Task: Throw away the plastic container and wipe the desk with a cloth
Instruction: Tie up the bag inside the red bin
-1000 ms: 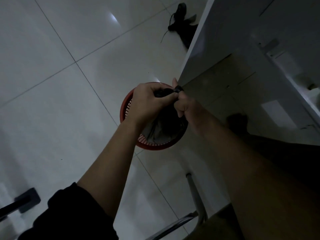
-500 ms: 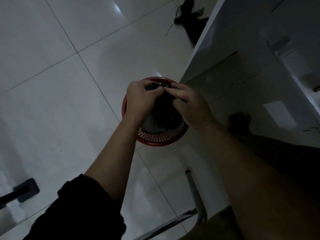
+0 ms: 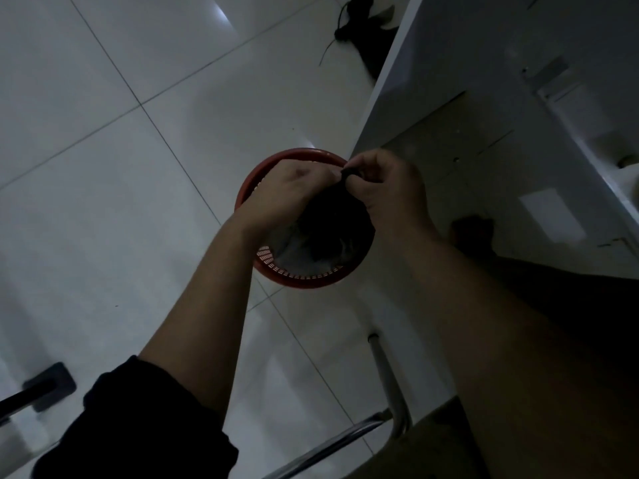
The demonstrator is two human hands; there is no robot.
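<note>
Centre frame, over the red bin (image 3: pixel 301 282): right hand (image 3: pixel 390 197) pinches the black bag (image 3: pixel 332 224) by its gathered neck, left hand (image 3: pixel 287 193) grips beside it; plastic container unseen, likely inside. Best cinch tight, bag kept low

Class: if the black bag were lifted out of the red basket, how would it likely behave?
Probably floppy: the bag bunches into a thin neck where the right hand pinches it. Likely light: it looks like thin film sagging inside the basket.
</note>
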